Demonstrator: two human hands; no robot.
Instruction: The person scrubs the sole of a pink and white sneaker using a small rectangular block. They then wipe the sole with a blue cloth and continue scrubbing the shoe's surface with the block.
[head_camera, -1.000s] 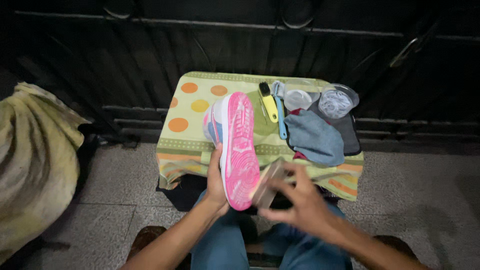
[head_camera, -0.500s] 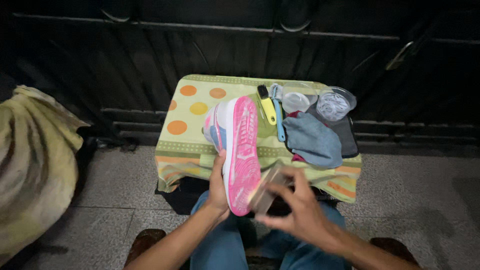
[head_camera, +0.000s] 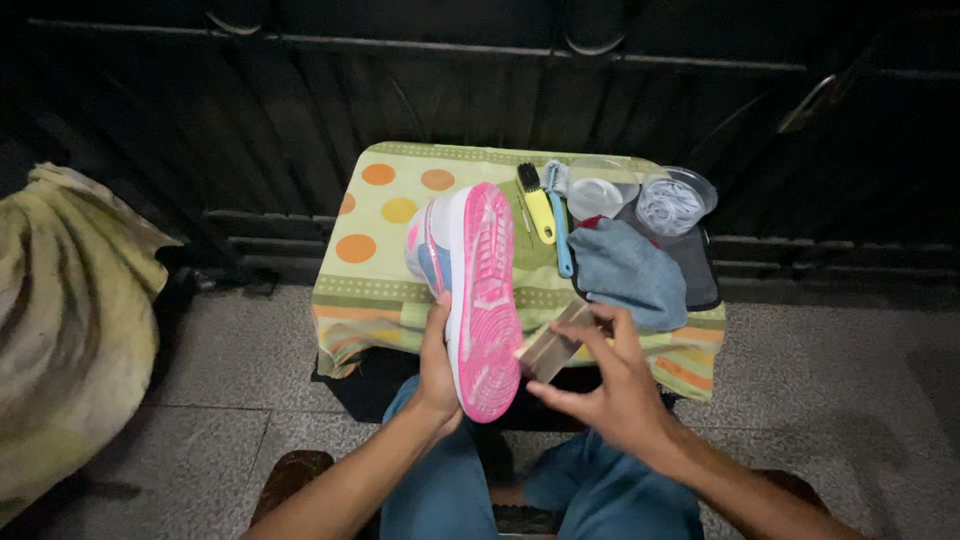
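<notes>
Brushes (head_camera: 541, 212), blue cloth (head_camera: 627, 272) and containers (head_camera: 673, 204) lie beyond the held shoe (head_camera: 482, 295)

I count one pink-soled shoe (head_camera: 480, 290), three brushes (head_camera: 537, 205), one grey cloth (head_camera: 625, 270), two clear tubs (head_camera: 670, 200), one bench (head_camera: 385, 215).
</notes>
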